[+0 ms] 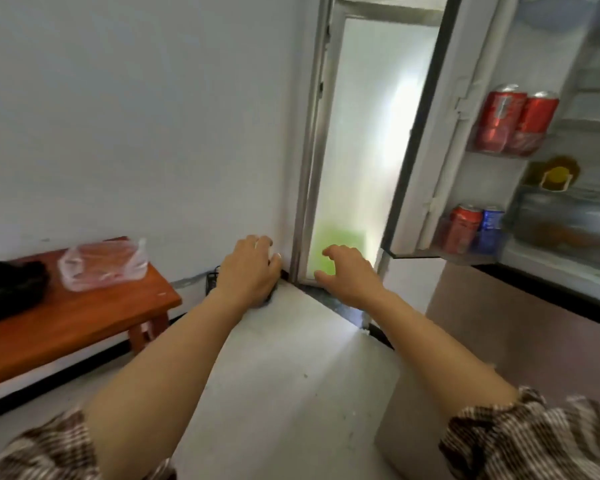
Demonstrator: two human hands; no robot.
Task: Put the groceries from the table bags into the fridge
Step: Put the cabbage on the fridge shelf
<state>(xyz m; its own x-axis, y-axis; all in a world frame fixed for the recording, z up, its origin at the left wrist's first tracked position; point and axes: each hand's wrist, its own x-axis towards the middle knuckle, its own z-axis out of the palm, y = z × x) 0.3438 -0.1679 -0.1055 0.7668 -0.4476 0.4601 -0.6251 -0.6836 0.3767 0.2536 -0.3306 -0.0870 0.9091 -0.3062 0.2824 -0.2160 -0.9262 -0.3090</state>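
Right hand (350, 275) reaches forward with fingers loosely apart, holding nothing, in front of a frosted glass panel (361, 133). The left hand (248, 271) curls low at the wall corner with a bit of white at its fingertips; whether it grips anything I cannot tell. The fridge door (444, 150) stands open, its shelves carrying red cans (515, 123) and a blue can (490, 225). On the table (84, 317) a clear plastic bag (101, 265) with reddish contents and a black bag (7, 289) wait, so the job looks unfinished.

Home kitchen corner, open fridge (520, 140), soda cans (515, 123), wooden bench (84, 313)
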